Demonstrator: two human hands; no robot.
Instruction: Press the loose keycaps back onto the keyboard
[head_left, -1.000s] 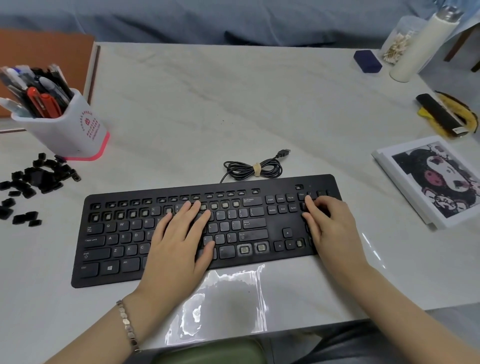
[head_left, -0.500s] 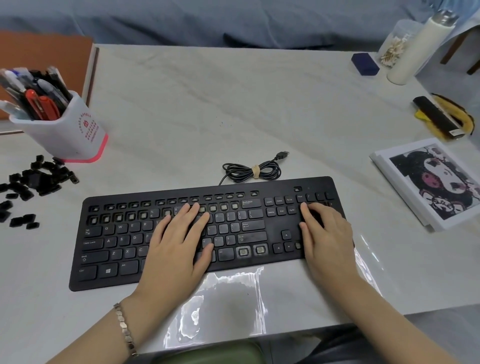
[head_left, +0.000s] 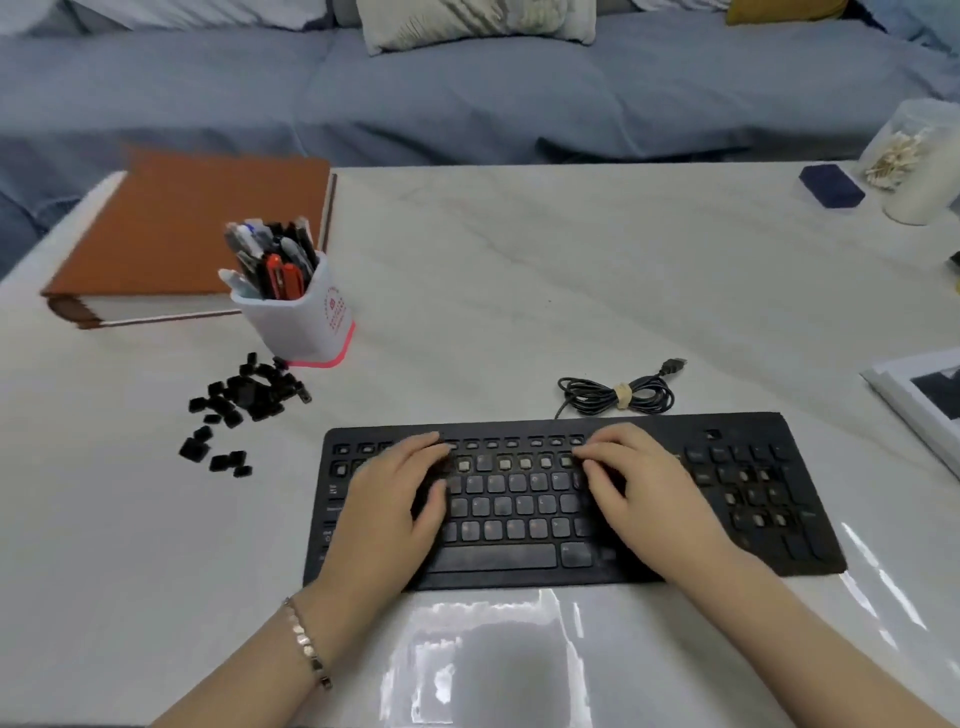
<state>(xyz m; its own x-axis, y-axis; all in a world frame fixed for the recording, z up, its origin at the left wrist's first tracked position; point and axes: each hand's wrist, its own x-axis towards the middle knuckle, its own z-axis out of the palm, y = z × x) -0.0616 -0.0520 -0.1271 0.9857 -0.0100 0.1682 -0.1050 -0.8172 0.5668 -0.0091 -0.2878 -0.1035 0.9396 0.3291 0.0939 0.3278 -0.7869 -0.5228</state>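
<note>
Table (head_left: 519, 291) — 1 keyboard (head_left: 519, 506), w/ left hand (head_left: 395, 499), right hand (head_left: 649, 493) on it.

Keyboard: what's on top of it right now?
Both hands rest on the keyboard: the left hand over its left keys, the right hand right of centre, both reaching the upper rows. Bare sockets show between them. Keys under the hands are hidden.

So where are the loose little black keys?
In the head view, the loose keycaps lie scattered on the left side of the table, just in front of the white pen cup and left of the keyboard.
</note>
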